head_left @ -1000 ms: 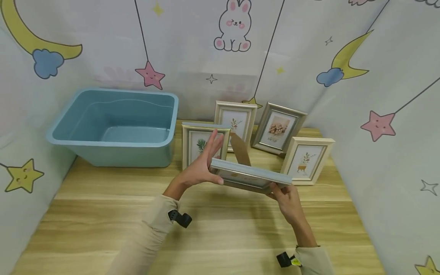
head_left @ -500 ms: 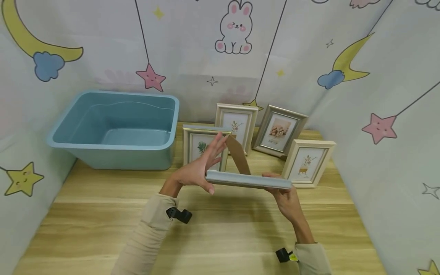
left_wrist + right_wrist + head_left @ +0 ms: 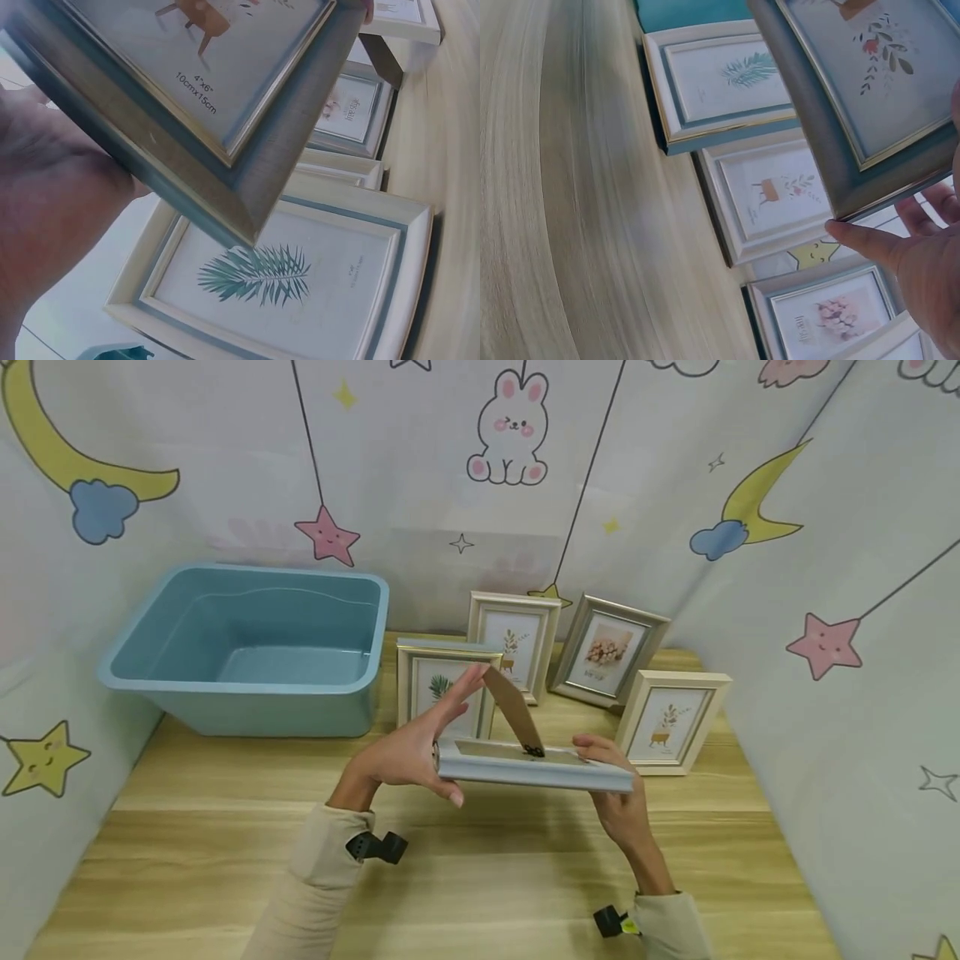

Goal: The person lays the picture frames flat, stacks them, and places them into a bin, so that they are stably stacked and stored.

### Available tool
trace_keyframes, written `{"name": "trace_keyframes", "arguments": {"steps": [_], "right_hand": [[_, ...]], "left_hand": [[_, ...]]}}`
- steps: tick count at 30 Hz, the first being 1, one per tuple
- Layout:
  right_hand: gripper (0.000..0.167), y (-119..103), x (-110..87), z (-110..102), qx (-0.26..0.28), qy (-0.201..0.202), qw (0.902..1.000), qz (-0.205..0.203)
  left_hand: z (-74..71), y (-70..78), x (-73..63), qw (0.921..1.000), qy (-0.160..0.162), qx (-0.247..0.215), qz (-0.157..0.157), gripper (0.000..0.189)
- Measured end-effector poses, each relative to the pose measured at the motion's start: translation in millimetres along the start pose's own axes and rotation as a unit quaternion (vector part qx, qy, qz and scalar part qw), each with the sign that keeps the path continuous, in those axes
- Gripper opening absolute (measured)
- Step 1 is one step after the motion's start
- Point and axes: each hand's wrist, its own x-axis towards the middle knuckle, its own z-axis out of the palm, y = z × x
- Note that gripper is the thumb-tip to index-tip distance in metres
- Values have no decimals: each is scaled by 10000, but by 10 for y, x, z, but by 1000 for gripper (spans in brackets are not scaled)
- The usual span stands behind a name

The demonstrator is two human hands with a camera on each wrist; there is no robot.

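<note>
Above the table I hold a picture frame (image 3: 536, 770) nearly flat, its picture side down and its brown back stand (image 3: 517, 708) sticking up. My right hand (image 3: 624, 797) grips its right end, one finger over the back. At the left end, my left hand (image 3: 408, 752) rests against the edge with long straight fingers, fingertips right at the stand's upper end and thumb below. From underneath, the left wrist view shows the frame's (image 3: 217, 176) potted-plant print and size text. In the right wrist view, the thumb of my right hand (image 3: 930, 277) touches a frame corner.
Behind stand a leaf-print frame (image 3: 442, 672), a plant-print frame (image 3: 513, 635), a flower-photo frame (image 3: 609, 647) and a cream frame (image 3: 670, 722) at right. A blue-green tub (image 3: 247, 706) stands at back left on the wooden table (image 3: 480, 877), with a printed curtain (image 3: 420, 468) behind.
The held frame has tipped over from showing its picture side to showing its back, with the stand now upright over it. The left hand has shifted slightly left and stays at the edge.
</note>
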Motion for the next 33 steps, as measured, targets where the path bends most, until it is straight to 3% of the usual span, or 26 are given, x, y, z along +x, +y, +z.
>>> {"name": "trace_keyframes", "arguments": {"steps": [5,11,16,20,29,33], "right_hand": [[28,-29,3,4,-538,55,9985,-14],[35,-35,-7,-36,-952,75,9954,49],[34,-23,-18,-65,-932,160,9954,143],[35,-37,-11,-76,-973,198,9947,253],[50,-53,-2,-1,-1301,53,9896,616],[59,-46,14,26,-1587,28,9872,176]], "left_hand": [[29,10,-105,9991,374,204,-31,131],[123,8,-238,9903,1326,338,-230,106],[193,-78,-298,9723,2155,785,452,60],[236,-125,-304,9617,2434,918,868,46],[294,-249,-318,9520,2931,713,515,38],[307,-272,-290,9453,3189,627,270,33]]}}
